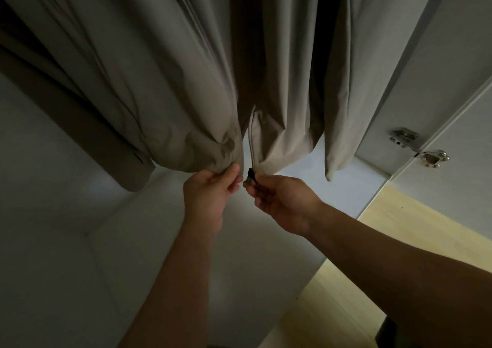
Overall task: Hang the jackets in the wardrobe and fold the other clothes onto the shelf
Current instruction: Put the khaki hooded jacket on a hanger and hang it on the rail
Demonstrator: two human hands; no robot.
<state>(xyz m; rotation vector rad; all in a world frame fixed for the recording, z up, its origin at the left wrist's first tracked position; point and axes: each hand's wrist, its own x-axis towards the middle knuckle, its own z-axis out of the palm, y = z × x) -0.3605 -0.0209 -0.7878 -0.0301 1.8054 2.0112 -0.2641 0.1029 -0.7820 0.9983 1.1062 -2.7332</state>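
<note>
The soft, light jacket (186, 81) is hanging in the wardrobe, left of the door hinge (403, 136), while the left hand (210, 190) is pinching its loose hem and the right hand (279, 201) is pinching the black zipper pull (251, 176), probably the firmest holding place.

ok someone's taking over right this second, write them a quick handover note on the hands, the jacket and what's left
Left hand: pinches the bottom hem of one front of the beige jacket.
Right hand: pinches the black zipper pull at the foot of the other front.
Jacket: hangs inside the wardrobe, next to the open door. Its hanger is out of view. The fronts are apart and the zip is not joined.
Done: this jacket is up.
Left: probably join the zip. The clothes to fold and the shelf are not in view.
</note>
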